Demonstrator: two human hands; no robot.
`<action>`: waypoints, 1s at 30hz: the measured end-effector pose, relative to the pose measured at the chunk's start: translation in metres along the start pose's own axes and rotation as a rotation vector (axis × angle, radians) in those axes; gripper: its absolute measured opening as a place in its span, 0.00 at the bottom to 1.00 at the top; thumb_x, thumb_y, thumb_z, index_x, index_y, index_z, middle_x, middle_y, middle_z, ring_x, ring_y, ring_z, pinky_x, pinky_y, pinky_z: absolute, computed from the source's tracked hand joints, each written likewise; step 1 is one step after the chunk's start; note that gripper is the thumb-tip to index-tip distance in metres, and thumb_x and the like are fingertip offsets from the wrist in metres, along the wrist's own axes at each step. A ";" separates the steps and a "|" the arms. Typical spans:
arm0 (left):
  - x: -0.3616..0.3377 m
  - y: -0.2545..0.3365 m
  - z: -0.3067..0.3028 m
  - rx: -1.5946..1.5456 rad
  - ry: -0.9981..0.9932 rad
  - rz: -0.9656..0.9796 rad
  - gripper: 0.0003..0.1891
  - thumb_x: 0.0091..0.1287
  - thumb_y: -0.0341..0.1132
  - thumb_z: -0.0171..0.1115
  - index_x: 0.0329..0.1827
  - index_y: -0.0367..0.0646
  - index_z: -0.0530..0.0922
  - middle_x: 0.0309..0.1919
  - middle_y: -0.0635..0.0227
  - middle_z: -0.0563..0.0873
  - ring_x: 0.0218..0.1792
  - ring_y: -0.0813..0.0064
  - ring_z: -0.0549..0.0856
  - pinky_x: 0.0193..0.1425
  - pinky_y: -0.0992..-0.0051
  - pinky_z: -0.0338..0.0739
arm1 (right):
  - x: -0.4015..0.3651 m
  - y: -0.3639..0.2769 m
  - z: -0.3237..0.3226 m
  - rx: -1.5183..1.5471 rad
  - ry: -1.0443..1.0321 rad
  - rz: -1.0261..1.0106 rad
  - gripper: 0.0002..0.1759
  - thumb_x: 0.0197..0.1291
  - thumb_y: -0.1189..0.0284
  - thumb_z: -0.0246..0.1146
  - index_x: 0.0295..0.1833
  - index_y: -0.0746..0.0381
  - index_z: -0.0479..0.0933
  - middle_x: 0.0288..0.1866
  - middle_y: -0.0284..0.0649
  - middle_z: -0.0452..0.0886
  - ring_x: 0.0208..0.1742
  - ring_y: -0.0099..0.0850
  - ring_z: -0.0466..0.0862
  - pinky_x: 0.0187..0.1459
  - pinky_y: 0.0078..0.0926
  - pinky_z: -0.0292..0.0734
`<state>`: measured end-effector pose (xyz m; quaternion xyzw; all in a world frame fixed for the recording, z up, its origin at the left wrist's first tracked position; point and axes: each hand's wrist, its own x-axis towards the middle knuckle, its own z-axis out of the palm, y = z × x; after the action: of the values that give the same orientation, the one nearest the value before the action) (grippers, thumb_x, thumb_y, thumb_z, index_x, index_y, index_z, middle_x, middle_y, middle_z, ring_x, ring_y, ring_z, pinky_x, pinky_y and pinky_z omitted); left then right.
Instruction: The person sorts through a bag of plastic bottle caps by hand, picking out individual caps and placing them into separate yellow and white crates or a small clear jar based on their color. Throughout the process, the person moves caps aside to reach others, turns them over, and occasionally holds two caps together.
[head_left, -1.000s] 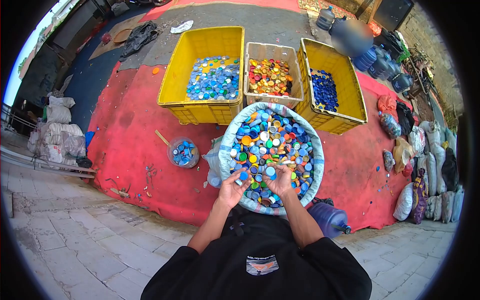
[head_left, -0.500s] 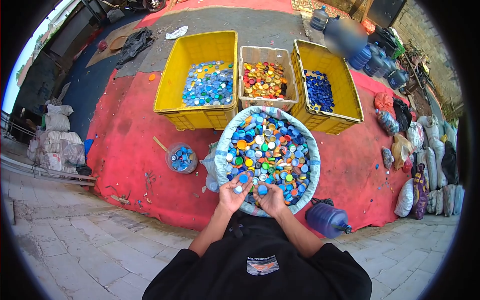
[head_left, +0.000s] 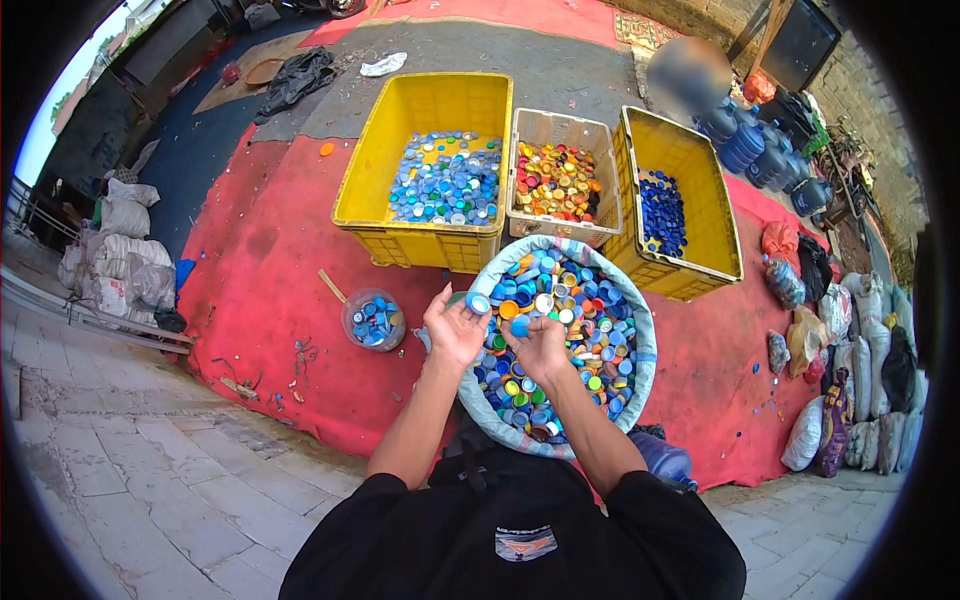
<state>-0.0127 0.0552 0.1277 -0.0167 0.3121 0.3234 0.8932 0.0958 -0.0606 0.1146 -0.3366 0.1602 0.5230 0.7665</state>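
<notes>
My left hand [head_left: 455, 332] is palm up over the left rim of a sack [head_left: 646, 345] full of mixed coloured bottle caps. A light blue bottle cap [head_left: 478, 302] rests at its fingers. Just to the right, above the caps, my right hand [head_left: 541, 348] pinches a blue bottle cap [head_left: 519, 326] between thumb and fingers. Beyond the sack stand a yellow crate [head_left: 420, 240] with light blue caps, a whitish crate [head_left: 560, 228] with red and yellow caps, and another yellow crate [head_left: 690, 270] with dark blue caps.
A clear bucket [head_left: 374, 340] of blue caps sits on the red ground sheet [head_left: 270, 300] at left. Behind the sack's lower right lies a blue water jug [head_left: 665, 460]. Filled bags [head_left: 803, 435] line the right side; white sacks [head_left: 128, 260] are stacked at left.
Both hands have moved forward and up, the left toward the sack's left rim, each with a blue cap. The view has tilted, so the crates and sack appear lower and further right.
</notes>
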 end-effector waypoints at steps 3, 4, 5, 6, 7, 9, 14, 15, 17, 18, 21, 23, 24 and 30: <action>0.040 0.049 0.061 -0.065 -0.166 0.075 0.46 0.63 0.52 0.59 0.72 0.26 0.50 0.69 0.45 0.62 0.70 0.54 0.65 0.76 0.61 0.54 | 0.019 -0.038 0.094 0.138 -0.325 0.013 0.13 0.46 0.77 0.52 0.39 0.70 0.63 0.57 0.56 0.67 0.67 0.52 0.65 0.72 0.48 0.58; 0.044 0.058 0.072 -0.052 -0.169 0.115 0.47 0.63 0.51 0.59 0.73 0.26 0.46 0.71 0.44 0.59 0.71 0.54 0.62 0.77 0.60 0.53 | 0.033 -0.044 0.105 0.147 -0.337 -0.021 0.17 0.46 0.79 0.51 0.44 0.74 0.63 0.64 0.61 0.61 0.72 0.57 0.58 0.74 0.49 0.55; 0.045 0.065 0.081 -0.037 -0.173 0.153 0.49 0.64 0.51 0.59 0.74 0.27 0.42 0.72 0.44 0.56 0.73 0.53 0.60 0.77 0.60 0.53 | 0.037 -0.048 0.111 0.131 -0.316 -0.071 0.26 0.46 0.79 0.51 0.53 0.77 0.54 0.68 0.62 0.54 0.74 0.57 0.54 0.74 0.49 0.54; 0.046 0.069 0.085 -0.021 -0.179 0.188 0.50 0.64 0.50 0.59 0.75 0.28 0.39 0.74 0.44 0.52 0.74 0.53 0.58 0.77 0.60 0.52 | 0.038 -0.051 0.115 0.117 -0.294 -0.126 0.36 0.47 0.79 0.50 0.62 0.80 0.45 0.72 0.64 0.46 0.76 0.57 0.50 0.75 0.49 0.52; 0.048 0.070 0.079 0.053 -0.176 0.210 0.48 0.64 0.49 0.59 0.74 0.28 0.42 0.73 0.44 0.54 0.73 0.53 0.59 0.77 0.60 0.53 | 0.038 -0.055 0.117 0.103 -0.271 -0.184 0.45 0.48 0.79 0.49 0.70 0.83 0.36 0.76 0.65 0.39 0.78 0.57 0.45 0.76 0.49 0.50; 0.044 0.063 0.049 0.197 -0.165 0.253 0.43 0.65 0.47 0.59 0.74 0.29 0.47 0.71 0.44 0.59 0.72 0.53 0.62 0.76 0.60 0.56 | 0.026 -0.059 0.088 -0.076 -0.225 -0.326 0.42 0.49 0.81 0.49 0.71 0.79 0.42 0.76 0.64 0.43 0.76 0.56 0.51 0.74 0.48 0.56; -0.004 0.013 -0.030 0.558 0.016 0.237 0.13 0.68 0.39 0.59 0.50 0.42 0.75 0.41 0.65 0.82 0.40 0.74 0.81 0.46 0.71 0.79 | -0.013 -0.049 -0.024 -0.339 0.139 -0.340 0.33 0.54 0.81 0.52 0.69 0.73 0.55 0.67 0.58 0.64 0.63 0.47 0.72 0.62 0.40 0.71; -0.008 0.000 -0.051 0.618 0.046 0.241 0.11 0.69 0.39 0.59 0.48 0.42 0.75 0.38 0.66 0.82 0.37 0.76 0.80 0.43 0.73 0.78 | -0.025 -0.044 -0.043 -0.431 0.222 -0.333 0.29 0.56 0.81 0.52 0.66 0.71 0.61 0.61 0.55 0.72 0.56 0.40 0.78 0.56 0.36 0.76; -0.022 -0.028 -0.078 0.739 0.052 0.232 0.10 0.70 0.40 0.59 0.40 0.43 0.76 0.35 0.69 0.82 0.32 0.79 0.80 0.38 0.76 0.78 | -0.040 -0.028 -0.084 -0.489 0.358 -0.337 0.15 0.57 0.82 0.52 0.52 0.66 0.71 0.43 0.45 0.81 0.38 0.28 0.80 0.39 0.25 0.78; -0.032 -0.039 -0.084 0.802 0.063 0.198 0.12 0.70 0.42 0.59 0.37 0.43 0.76 0.32 0.70 0.81 0.30 0.81 0.79 0.36 0.78 0.77 | -0.045 -0.018 -0.105 -0.485 0.361 -0.346 0.11 0.57 0.82 0.52 0.46 0.64 0.71 0.37 0.41 0.80 0.32 0.25 0.79 0.34 0.23 0.76; -0.046 -0.064 -0.093 0.977 0.102 0.129 0.15 0.69 0.44 0.61 0.30 0.42 0.77 0.26 0.72 0.81 0.26 0.84 0.78 0.33 0.80 0.76 | -0.063 0.005 -0.131 -0.503 0.386 -0.322 0.08 0.57 0.84 0.49 0.38 0.61 0.71 0.26 0.34 0.76 0.25 0.24 0.76 0.27 0.21 0.73; -0.042 -0.074 -0.095 1.131 0.104 0.190 0.15 0.67 0.43 0.63 0.28 0.40 0.77 0.25 0.72 0.81 0.25 0.84 0.78 0.32 0.79 0.76 | -0.071 0.014 -0.133 -0.495 0.345 -0.283 0.08 0.58 0.83 0.49 0.38 0.61 0.71 0.27 0.34 0.76 0.25 0.24 0.76 0.28 0.22 0.73; -0.038 -0.076 -0.093 1.228 0.094 0.264 0.15 0.66 0.42 0.64 0.28 0.39 0.78 0.24 0.71 0.81 0.25 0.83 0.78 0.32 0.78 0.76 | -0.073 0.015 -0.132 -0.518 0.337 -0.285 0.08 0.58 0.83 0.49 0.38 0.61 0.71 0.27 0.33 0.76 0.26 0.23 0.76 0.28 0.22 0.73; 0.002 -0.078 -0.070 1.756 0.088 0.688 0.15 0.57 0.34 0.69 0.41 0.36 0.76 0.37 0.58 0.84 0.38 0.62 0.84 0.46 0.66 0.77 | -0.070 0.006 -0.138 -0.549 0.286 -0.353 0.07 0.59 0.84 0.52 0.39 0.62 0.71 0.29 0.33 0.77 0.26 0.22 0.76 0.28 0.20 0.72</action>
<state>-0.0039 -0.0212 0.0565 0.7428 0.4654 0.2176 0.4294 0.0768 -0.2021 0.0543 -0.6222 0.0589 0.3537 0.6959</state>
